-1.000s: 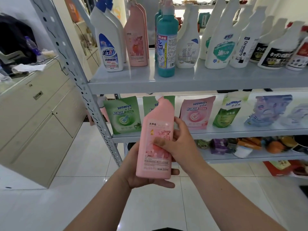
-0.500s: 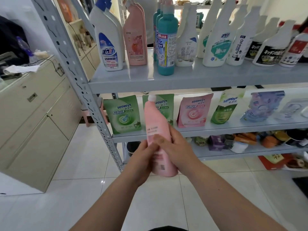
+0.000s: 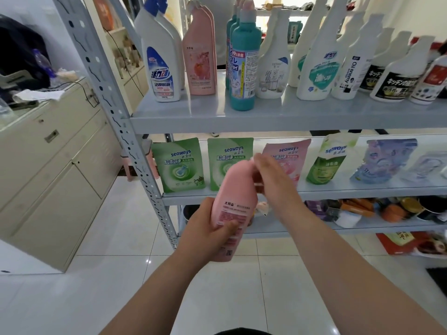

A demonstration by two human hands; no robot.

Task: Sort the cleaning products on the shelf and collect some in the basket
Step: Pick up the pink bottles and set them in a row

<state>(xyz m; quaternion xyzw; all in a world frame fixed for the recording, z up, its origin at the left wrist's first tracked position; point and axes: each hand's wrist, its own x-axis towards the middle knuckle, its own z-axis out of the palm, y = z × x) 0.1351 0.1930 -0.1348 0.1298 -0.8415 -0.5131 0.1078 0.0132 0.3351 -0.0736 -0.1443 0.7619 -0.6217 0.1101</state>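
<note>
I hold a pink bottle (image 3: 235,189) upright in front of the grey metal shelf (image 3: 266,120), its back label towards me. My left hand (image 3: 208,234) grips its lower body. My right hand (image 3: 272,180) wraps the neck near the top and hides the cap. On the top shelf stand white bottles (image 3: 160,61), two more pink bottles (image 3: 199,54), teal bottles (image 3: 243,66) and several white spray bottles (image 3: 321,64). The middle shelf carries green pouches (image 3: 179,165) and a pink pouch (image 3: 294,155). No basket is in view.
A beige cabinet (image 3: 48,170) stands at the left with clutter on top. The shelf's perforated upright (image 3: 125,131) slants down just left of my hands. Mixed small items (image 3: 387,211) fill the lowest shelf. White tiled floor (image 3: 108,274) lies below.
The bottle has been turned from front label to back label. My right hand slid from the bottle's middle up to its neck, while my left hand kept the lower body.
</note>
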